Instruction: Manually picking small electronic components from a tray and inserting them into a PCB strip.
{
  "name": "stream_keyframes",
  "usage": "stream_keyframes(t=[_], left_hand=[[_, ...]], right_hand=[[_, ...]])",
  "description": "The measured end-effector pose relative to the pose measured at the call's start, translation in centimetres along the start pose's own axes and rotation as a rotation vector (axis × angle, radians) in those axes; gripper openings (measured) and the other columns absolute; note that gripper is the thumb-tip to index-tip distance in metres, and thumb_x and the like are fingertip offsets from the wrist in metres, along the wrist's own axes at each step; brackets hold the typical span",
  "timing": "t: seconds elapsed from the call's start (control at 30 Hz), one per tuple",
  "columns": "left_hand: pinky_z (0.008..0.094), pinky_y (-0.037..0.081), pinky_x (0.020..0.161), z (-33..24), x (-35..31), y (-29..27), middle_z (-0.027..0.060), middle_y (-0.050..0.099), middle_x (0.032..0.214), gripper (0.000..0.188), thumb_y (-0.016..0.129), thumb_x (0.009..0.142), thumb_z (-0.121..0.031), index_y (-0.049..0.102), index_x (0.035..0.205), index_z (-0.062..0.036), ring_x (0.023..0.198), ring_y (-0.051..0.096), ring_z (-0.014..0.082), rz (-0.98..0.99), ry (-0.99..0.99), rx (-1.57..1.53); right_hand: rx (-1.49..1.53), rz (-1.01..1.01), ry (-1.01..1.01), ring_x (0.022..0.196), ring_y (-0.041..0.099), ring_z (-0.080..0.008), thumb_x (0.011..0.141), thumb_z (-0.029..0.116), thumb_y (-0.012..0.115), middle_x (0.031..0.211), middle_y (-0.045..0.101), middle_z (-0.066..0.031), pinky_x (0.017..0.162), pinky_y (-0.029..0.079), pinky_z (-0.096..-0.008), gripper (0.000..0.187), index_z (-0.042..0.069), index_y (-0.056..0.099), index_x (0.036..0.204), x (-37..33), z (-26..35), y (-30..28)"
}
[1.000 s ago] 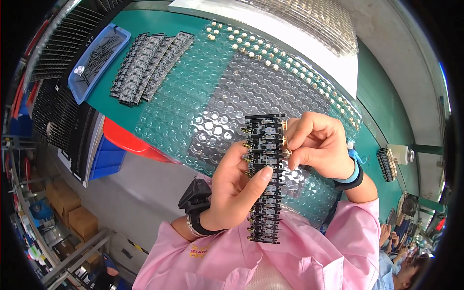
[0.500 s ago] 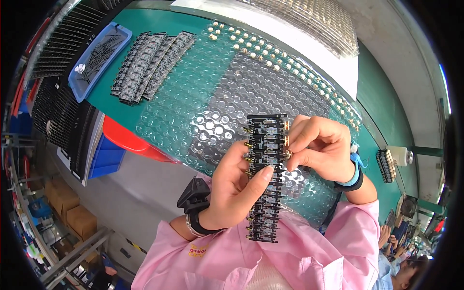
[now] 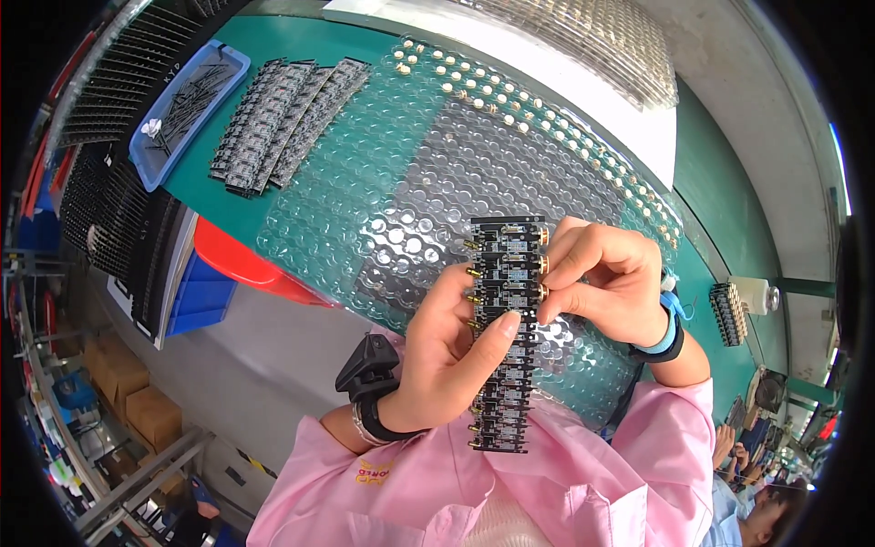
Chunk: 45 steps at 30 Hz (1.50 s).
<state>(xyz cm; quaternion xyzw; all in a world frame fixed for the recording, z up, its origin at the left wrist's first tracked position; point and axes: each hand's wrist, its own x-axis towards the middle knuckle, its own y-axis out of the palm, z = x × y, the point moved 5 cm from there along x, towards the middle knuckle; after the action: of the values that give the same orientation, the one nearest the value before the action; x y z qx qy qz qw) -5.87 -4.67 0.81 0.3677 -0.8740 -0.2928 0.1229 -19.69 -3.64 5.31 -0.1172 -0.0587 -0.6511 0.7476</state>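
Note:
A long black circuit board panel (image 3: 507, 374) stands upright in front of me, with gold-coloured parts along its left edge and a few small round parts on its upper right edge. My left hand (image 3: 456, 346) grips it from the left, thumb across its face. At the right edge, my right hand (image 3: 606, 278) pinches a small round component (image 3: 544, 292) with thumb and forefinger, against the board. Below both hands lies a clear bubble-wrap sheet (image 3: 337, 191). Several small round white-topped components (image 3: 501, 98) sit in rows along the sheet's far side.
Stacked circuit board panels (image 3: 264, 123) lie at the far left, beside a blue tray (image 3: 169, 159) of thin black pieces. A red stool (image 3: 241, 264) is under the table's left edge. Right of me are another board stack (image 3: 727, 313) and a translucent bottle (image 3: 756, 294).
The board panel has shifted slightly to the right and tilted a little, with my left hand moving along. My right hand keeps its pinch at the board's right edge.

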Motion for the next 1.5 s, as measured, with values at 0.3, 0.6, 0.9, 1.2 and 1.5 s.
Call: stream_keyframes(t=[0.3,0.6,0.9,1.2,1.5], left_hand=[[0.0177,0.042,0.065,-0.2,0.0,-0.9,0.0066,0.054,0.096,0.031,0.047,0.084,-0.002,0.037,0.114,0.0013,0.079,0.051,0.0037,-0.073,-0.026,-0.106],[0.0184,0.041,0.067,-0.4,-0.6,-1.3,0.0058,0.055,0.097,0.032,0.049,0.084,-0.003,0.038,0.114,0.0022,0.079,0.050,0.0044,-0.056,0.007,-0.127],[0.0178,0.040,0.065,-0.7,-0.4,-1.7,0.0044,0.055,0.092,0.029,0.048,0.084,-0.004,0.040,0.112,0.0020,0.076,0.050,0.0032,-0.089,0.009,-0.121],[0.0171,0.040,0.062,-0.4,-0.1,-1.5,0.0035,0.055,0.089,0.028,0.049,0.084,-0.004,0.040,0.111,0.0015,0.072,0.049,0.0022,-0.081,-0.011,-0.097],[0.0171,0.041,0.061,-0.4,-0.4,-1.1,0.0031,0.055,0.088,0.028,0.049,0.084,-0.005,0.040,0.111,0.0012,0.072,0.049,0.0019,-0.104,-0.047,-0.116]], right_hand=[[-0.232,-0.077,-0.019,0.065,0.051,-0.0135,0.068,-0.001,0.068,0.077,0.058,-0.0098,0.059,0.041,-0.0244,0.013,0.000,0.056,0.072,1.2,1.1,-2.1],[-1.187,-0.006,-0.178,0.078,0.048,-0.0179,0.076,0.004,0.059,0.085,0.053,-0.0060,0.065,0.041,-0.0258,0.011,0.009,0.060,0.087,6.8,-4.7,-7.8],[-0.914,-0.048,0.030,0.065,0.048,-0.0133,0.080,0.004,0.055,0.074,0.051,-0.0039,0.058,0.041,-0.0240,0.010,0.004,0.056,0.089,6.5,-4.2,-7.1],[0.549,-0.111,0.462,0.055,0.037,-0.0081,0.083,0.012,0.049,0.065,0.043,-0.0027,0.049,0.034,-0.0198,0.011,0.002,0.047,0.087,1.5,-2.7,-1.5],[0.887,-0.041,0.483,0.064,0.043,-0.0097,0.088,0.014,0.044,0.079,0.048,-0.0074,0.058,0.038,-0.0215,0.015,0.001,0.049,0.094,0.4,-2.2,-0.6]])
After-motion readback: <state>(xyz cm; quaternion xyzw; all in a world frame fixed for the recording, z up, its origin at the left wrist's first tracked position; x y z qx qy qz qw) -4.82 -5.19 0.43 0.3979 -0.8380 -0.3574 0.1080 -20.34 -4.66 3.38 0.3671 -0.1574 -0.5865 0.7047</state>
